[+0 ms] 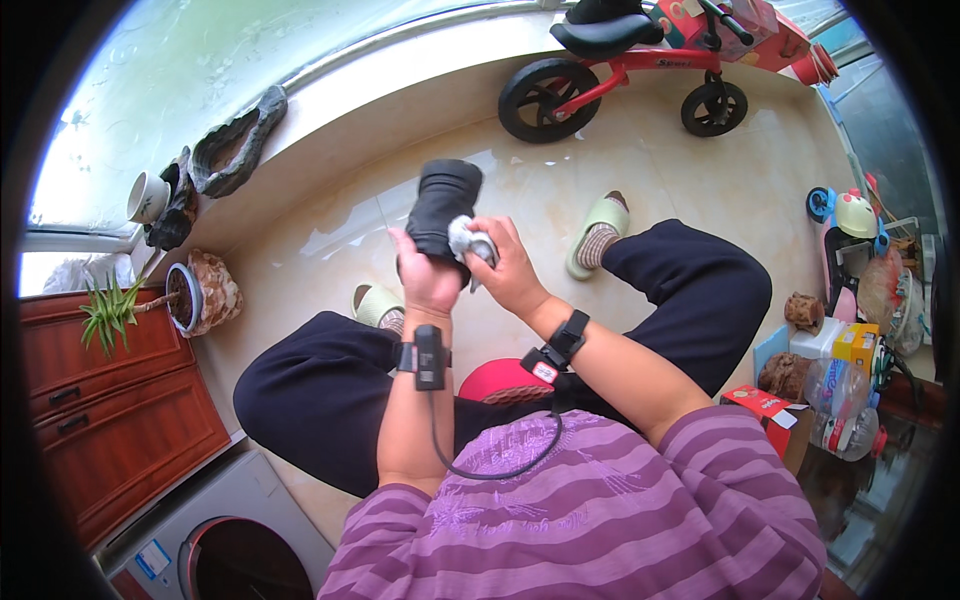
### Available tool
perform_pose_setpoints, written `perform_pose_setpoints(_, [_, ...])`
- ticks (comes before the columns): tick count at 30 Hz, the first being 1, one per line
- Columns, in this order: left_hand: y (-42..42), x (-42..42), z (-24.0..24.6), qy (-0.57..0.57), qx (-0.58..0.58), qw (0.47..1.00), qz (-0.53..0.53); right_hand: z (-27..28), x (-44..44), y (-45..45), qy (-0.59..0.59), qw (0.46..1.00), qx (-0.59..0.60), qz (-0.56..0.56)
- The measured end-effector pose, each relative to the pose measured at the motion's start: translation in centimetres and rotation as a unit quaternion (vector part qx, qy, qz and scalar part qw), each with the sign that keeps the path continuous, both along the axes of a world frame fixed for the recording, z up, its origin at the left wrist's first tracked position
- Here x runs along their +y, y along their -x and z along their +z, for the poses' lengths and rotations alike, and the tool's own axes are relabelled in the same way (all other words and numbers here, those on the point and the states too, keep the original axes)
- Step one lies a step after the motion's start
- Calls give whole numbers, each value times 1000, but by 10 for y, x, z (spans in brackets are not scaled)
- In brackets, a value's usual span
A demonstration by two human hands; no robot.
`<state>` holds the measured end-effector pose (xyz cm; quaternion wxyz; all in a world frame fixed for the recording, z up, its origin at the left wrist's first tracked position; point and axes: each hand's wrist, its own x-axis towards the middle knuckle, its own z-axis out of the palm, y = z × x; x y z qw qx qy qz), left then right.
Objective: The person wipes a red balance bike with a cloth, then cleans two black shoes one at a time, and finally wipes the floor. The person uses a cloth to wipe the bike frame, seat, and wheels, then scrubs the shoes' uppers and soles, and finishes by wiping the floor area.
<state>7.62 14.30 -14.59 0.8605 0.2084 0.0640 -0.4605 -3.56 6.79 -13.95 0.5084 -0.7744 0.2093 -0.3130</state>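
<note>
My left hand (433, 281) supports a soft black item, apparently a boot (442, 202), from the near end. Its far end tilts up and away over the floor, and my palm hides part of the near end. Pinched in the fingers of my right hand (510, 266) is a crumpled grey-white cloth (466, 238), which lies against the right side of the boot near my left fingers. Both wrists wear black strapped devices, joined by a cable.
A red balance bike (630, 67) stands by the window ledge (390, 82). To the left are a potted plant (184, 300), a wooden cabinet (127, 397) and a front-loading washing machine (225, 525). Plastic bottles (836, 386), boxes and a toy scooter (844, 255) crowd the right.
</note>
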Motion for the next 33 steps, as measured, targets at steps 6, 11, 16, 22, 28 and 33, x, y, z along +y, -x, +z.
perform_pose_setpoints(6, [-14,3,9,57,62,996,4,-14,-42,4,33,993,29,-111])
perform_pose_setpoints(11, [-5,2,21,39,56,998,0,56,-61,-73,278,957,-68,-47])
perform_pose_setpoints(16, [5,-5,24,30,40,999,3,44,-48,-83,279,954,61,-86])
perform_pose_setpoints(22, [-9,7,4,70,88,993,29,-29,-41,-41,87,990,21,-113])
perform_pose_setpoints(28, [-23,10,0,140,121,983,16,-70,-67,-7,-470,877,-20,-99])
perform_pose_setpoints(33, [-24,12,-3,130,120,984,25,10,-91,-8,-622,763,-171,43])
